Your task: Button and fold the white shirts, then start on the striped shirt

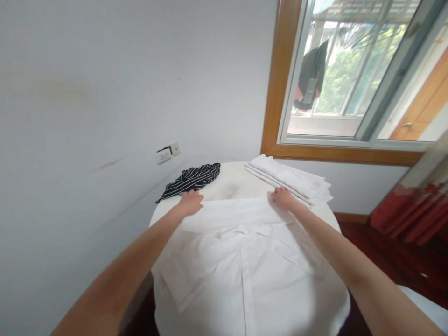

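A white shirt (224, 261) with a front placket lies spread toward me, and its far part is folded over into a flat band (238, 213). At the band's left end, my left hand (191, 202) is closed on the cloth, thumb toward the middle. My right hand (283, 199) is closed on the right end of the same band. Part of the fingers of both hands is hard to make out. Just beyond my left hand lies a crumpled black cloth with white stripes (194, 179). A stack of folded white clothes (289, 177) lies beyond my right hand.
The white table (229, 177) has a rounded outline and stands against a pale wall (133, 84) with a socket (163, 156). A wood-framed window (271, 112) is at the back right. Red and beige curtains (409, 210) hang on the right above a dark red floor (360, 240).
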Action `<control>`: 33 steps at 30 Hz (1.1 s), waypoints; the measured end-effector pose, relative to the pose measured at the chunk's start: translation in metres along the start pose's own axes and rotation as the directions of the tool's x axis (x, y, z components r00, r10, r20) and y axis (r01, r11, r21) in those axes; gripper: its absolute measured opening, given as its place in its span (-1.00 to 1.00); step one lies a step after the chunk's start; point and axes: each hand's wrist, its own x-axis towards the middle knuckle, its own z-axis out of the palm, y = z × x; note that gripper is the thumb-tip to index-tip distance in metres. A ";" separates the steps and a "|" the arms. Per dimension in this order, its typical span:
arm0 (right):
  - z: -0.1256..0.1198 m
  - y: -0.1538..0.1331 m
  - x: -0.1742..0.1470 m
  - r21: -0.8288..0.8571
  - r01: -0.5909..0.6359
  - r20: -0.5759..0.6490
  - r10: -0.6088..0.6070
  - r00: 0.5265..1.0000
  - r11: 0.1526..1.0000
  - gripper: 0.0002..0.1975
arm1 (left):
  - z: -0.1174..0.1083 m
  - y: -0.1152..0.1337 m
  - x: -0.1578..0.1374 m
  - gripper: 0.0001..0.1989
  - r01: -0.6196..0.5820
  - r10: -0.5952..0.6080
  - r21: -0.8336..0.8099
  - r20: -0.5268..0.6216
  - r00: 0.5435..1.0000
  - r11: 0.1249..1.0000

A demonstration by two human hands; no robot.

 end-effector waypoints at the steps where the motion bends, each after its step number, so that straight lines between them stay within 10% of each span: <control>1: -0.004 0.002 0.003 -0.015 0.015 0.017 -0.014 1.000 1.000 -0.71 | -0.001 -0.003 0.003 -0.66 0.004 -0.004 -0.003 0.026 1.000 1.000; 9: -0.018 -0.002 0.023 -0.032 -0.070 -0.003 0.070 0.998 0.997 -0.69 | -0.025 -0.007 0.011 -0.74 0.041 -0.041 -0.001 -0.020 0.999 0.999; 15: -0.030 0.005 0.053 -0.012 -0.156 -0.274 0.147 0.951 0.988 -0.68 | -0.047 -0.012 0.034 -0.75 0.149 -0.132 0.032 -0.311 0.941 0.988; 23: -0.011 -0.021 0.061 0.250 -0.251 -0.417 0.338 0.844 0.935 -0.69 | -0.019 0.019 0.039 -0.61 0.023 -0.026 -0.013 -0.535 0.845 1.000; 28: 0.001 -0.070 0.056 0.430 -0.015 -0.245 0.132 0.960 0.903 -0.65 | 0.005 0.070 0.043 -0.59 -0.228 0.133 -0.155 -0.466 0.875 0.961; 33: 0.017 -0.097 0.036 0.466 0.094 -0.118 -0.044 0.992 0.880 -0.50 | 0.034 0.082 0.044 -0.52 -0.216 0.146 -0.276 -0.253 0.956 0.937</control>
